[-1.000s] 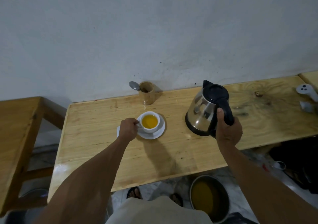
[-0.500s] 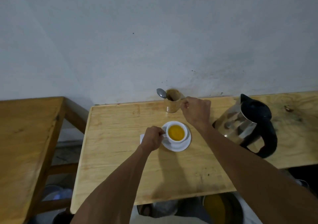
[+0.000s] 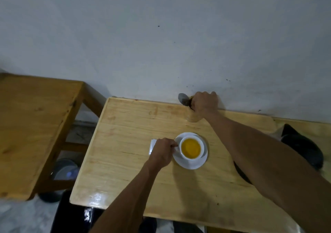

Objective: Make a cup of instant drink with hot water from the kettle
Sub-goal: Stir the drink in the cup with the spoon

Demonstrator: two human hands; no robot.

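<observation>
**Left hand at the cup handle, right hand over the spoon holder**

A small round white ceramic cup point(image 3: 191, 148), filled nearly to the brim with a yellow-orange drink, sits in the middle of a round white saucer point(image 3: 189, 164) on a pale varnished wooden table point(image 3: 125, 161) that is pushed against a grey-white plastered wall point(image 3: 161, 35). The left hand point(image 3: 162, 152) is closed on the cup's handle at the cup's left side, fingers curled in and the thumb pointing toward the rim; the cup stands level on the saucer. A small flat white item point(image 3: 152, 145) lies on the table just beside the saucer, mostly hidden under that hand, and what it is cannot be told.

The right hand point(image 3: 205, 102) reaches across to the far edge of the table, by the wall, and is wrapped over the top of a short cylindrical wooden holder point(image 3: 192, 116). The bowl of a grey metal spoon point(image 3: 183, 99) sticks out to the left of the knuckles. The fingers are curled shut, but whether they grip the spoon's stem or the holder's rim cannot be told, since the hand covers both.

The black-lidded kettle point(image 3: 302, 143) stands on the table at the right, well apart from the cup, largely hidden behind the right forearm. A second, darker wooden table point(image 3: 35, 118) stands to the left, apart from the first
</observation>
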